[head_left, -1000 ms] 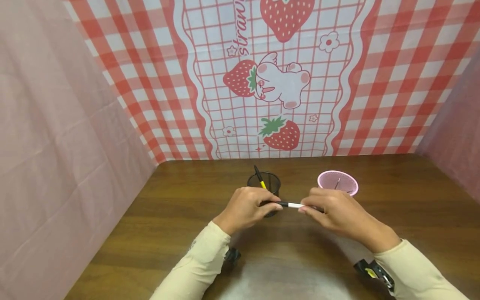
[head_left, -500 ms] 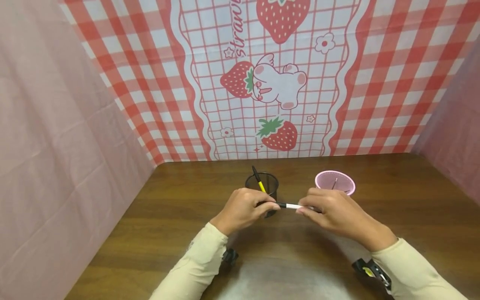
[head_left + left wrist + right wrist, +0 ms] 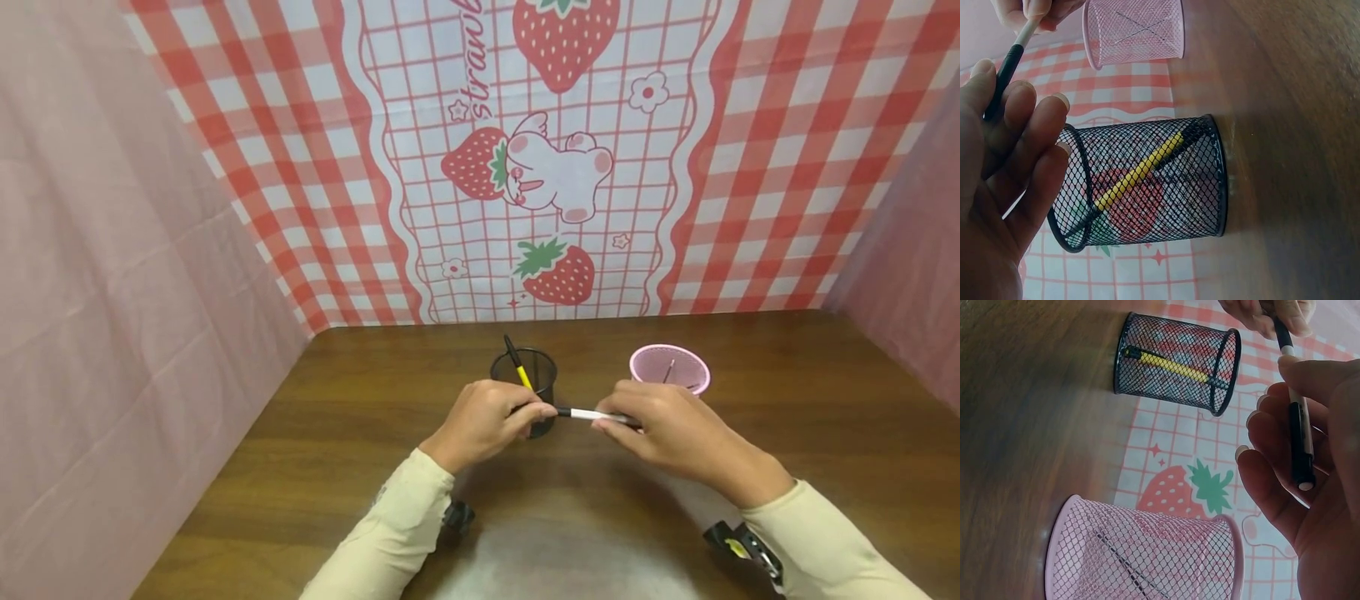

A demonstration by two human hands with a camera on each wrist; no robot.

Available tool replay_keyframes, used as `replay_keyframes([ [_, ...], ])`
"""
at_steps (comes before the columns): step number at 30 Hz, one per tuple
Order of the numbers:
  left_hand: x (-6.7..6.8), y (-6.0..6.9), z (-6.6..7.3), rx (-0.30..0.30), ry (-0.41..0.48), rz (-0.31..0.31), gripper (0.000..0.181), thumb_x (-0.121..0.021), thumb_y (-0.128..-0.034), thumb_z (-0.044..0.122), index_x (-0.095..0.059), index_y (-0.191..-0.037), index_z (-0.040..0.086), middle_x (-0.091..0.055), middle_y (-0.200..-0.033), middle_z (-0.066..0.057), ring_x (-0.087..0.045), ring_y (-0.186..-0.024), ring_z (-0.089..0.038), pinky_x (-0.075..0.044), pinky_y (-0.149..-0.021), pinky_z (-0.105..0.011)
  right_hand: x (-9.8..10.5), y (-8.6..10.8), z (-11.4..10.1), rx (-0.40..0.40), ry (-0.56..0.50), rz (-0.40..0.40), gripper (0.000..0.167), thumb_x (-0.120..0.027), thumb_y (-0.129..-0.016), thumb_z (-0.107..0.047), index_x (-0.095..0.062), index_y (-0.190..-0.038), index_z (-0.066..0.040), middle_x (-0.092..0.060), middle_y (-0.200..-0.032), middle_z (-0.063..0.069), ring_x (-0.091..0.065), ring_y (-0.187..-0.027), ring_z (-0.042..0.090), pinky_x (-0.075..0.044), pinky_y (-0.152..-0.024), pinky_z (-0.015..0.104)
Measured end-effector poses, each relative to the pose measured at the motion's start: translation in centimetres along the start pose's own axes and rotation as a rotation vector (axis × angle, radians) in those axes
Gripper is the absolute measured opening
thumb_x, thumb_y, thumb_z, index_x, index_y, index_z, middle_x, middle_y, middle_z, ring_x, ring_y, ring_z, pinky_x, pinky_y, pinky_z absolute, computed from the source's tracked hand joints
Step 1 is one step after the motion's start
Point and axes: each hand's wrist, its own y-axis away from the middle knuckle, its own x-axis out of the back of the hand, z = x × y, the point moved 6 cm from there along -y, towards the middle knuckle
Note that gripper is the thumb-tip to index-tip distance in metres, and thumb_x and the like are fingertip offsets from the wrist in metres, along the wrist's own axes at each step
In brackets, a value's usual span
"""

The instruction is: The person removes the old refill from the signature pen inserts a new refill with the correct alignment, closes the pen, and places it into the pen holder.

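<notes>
Both hands hold one slim white-and-black pen [image 3: 585,414] level above the table, in front of two mesh cups. My left hand [image 3: 483,423] pinches its black end between thumb and fingers. On the white barrel, my right hand [image 3: 678,427] pinches with the thumb and forefinger. The right wrist view shows the pen's black clip end [image 3: 1301,456] lying over the right palm. A black mesh cup [image 3: 1194,209] stands just behind the left hand, with a yellow-and-black pen [image 3: 1141,172] leaning inside. Behind the right hand is a pink mesh cup [image 3: 1141,519], partly covered by it.
Two thin dark sticks [image 3: 1125,562] lean inside the pink cup. The brown wooden table [image 3: 360,467] runs back to a red-and-white checked cloth [image 3: 787,183] with strawberry prints. Pale pink cloth [image 3: 135,275] hangs along the left side.
The hands keep their holds on the pen. Slightly more of its white barrel and right end shows now. The whole head view has shifted a little.
</notes>
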Motion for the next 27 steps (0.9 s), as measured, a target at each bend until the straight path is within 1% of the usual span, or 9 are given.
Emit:
replay_keyframes([
  [7,-0.05,-0.12,-0.21,0.031,0.023,-0.004,0.028,-0.068,-0.0968,0.029,-0.07,-0.071,0.016,-0.06,-0.058,0.015,-0.053,-0.055,0.009,-0.045,-0.056,-0.015,0.2,0.04,0.3,-0.019,0.006,-0.011,0.014,-0.081,-0.081,-0.016,-0.07,-0.087,-0.022,-0.052,-0.078,-0.021,-0.047,-0.064,-0.004,-0.043,-0.055,0.019],
  [9,-0.11,-0.09,-0.33,0.049,0.069,-0.01,0.024,-0.067,-0.0976,0.028,-0.073,-0.078,0.016,-0.061,-0.061,0.015,-0.054,-0.057,0.01,-0.046,-0.058,-0.015,0.17,0.05,0.31,-0.019,0.014,-0.013,0.013,-0.081,-0.081,-0.016,-0.07,-0.086,-0.022,-0.053,-0.078,-0.02,-0.046,-0.064,-0.004,-0.043,-0.055,0.019],
  [12,-0.19,-0.08,-0.37,0.064,0.137,-0.01,0.014,-0.07,-0.0961,0.029,-0.075,-0.095,0.016,-0.064,-0.071,0.015,-0.054,-0.061,0.009,-0.047,-0.059,-0.015,0.16,0.07,0.31,-0.016,0.031,-0.009,0.012,-0.08,-0.081,-0.016,-0.069,-0.085,-0.021,-0.052,-0.077,-0.02,-0.045,-0.064,-0.005,-0.043,-0.054,0.02],
  [14,-0.28,-0.1,-0.3,0.066,0.178,-0.009,0.018,-0.073,-0.094,0.027,-0.074,-0.106,0.014,-0.067,-0.08,0.013,-0.056,-0.064,0.007,-0.048,-0.061,-0.015,0.16,0.11,0.24,-0.008,0.038,-0.004,0.012,-0.079,-0.082,-0.016,-0.069,-0.085,-0.021,-0.052,-0.077,-0.019,-0.045,-0.063,-0.005,-0.043,-0.053,0.02],
  [16,-0.4,-0.1,-0.16,0.055,0.185,-0.008,0.023,-0.076,-0.0914,0.026,-0.072,-0.11,0.013,-0.068,-0.089,0.01,-0.056,-0.067,0.004,-0.047,-0.062,-0.015,0.12,0.16,0.16,-0.004,0.04,-0.001,0.01,-0.078,-0.082,-0.016,-0.069,-0.085,-0.021,-0.051,-0.077,-0.019,-0.044,-0.063,-0.005,-0.042,-0.053,0.019],
  [18,-0.53,-0.08,-0.02,0.043,0.184,-0.008,0.023,-0.078,-0.0898,0.023,-0.07,-0.109,0.013,-0.068,-0.095,0.008,-0.056,-0.071,0.002,-0.048,-0.065,-0.014,0.03,0.18,0.07,-0.003,0.037,0.0,0.009,-0.078,-0.083,-0.016,-0.07,-0.086,-0.02,-0.05,-0.076,-0.02,-0.043,-0.062,-0.005,-0.041,-0.053,0.019],
  [20,-0.67,-0.02,0.07,0.035,0.182,-0.007,0.021,-0.079,-0.089,0.019,-0.069,-0.107,0.013,-0.067,-0.096,0.007,-0.057,-0.074,0.001,-0.048,-0.066,-0.013,-0.14,0.17,-0.02,0.0,0.033,-0.002,0.008,-0.077,-0.084,-0.017,-0.07,-0.087,-0.02,-0.049,-0.076,-0.02,-0.042,-0.062,-0.005,-0.04,-0.052,0.018],
  [23,-0.69,0.14,0.22,0.017,0.171,0.011,0.018,-0.08,-0.0883,0.016,-0.069,-0.102,0.014,-0.066,-0.094,0.007,-0.057,-0.076,0.0,-0.048,-0.067,-0.013,-0.4,0.13,-0.17,0.007,0.027,-0.003,0.007,-0.076,-0.085,-0.017,-0.07,-0.087,-0.02,-0.049,-0.076,-0.02,-0.042,-0.062,-0.005,-0.04,-0.052,0.018],
  [27,-0.57,0.38,0.32,-0.005,0.153,0.043,0.013,-0.079,-0.0889,0.016,-0.069,-0.097,0.014,-0.063,-0.089,0.008,-0.055,-0.075,0.0,-0.046,-0.065,-0.013,-0.57,0.13,-0.33,0.017,0.029,0.005,0.005,-0.075,-0.088,-0.02,-0.071,-0.087,-0.019,-0.05,-0.076,-0.02,-0.042,-0.061,-0.005,-0.039,-0.051,0.017],
])
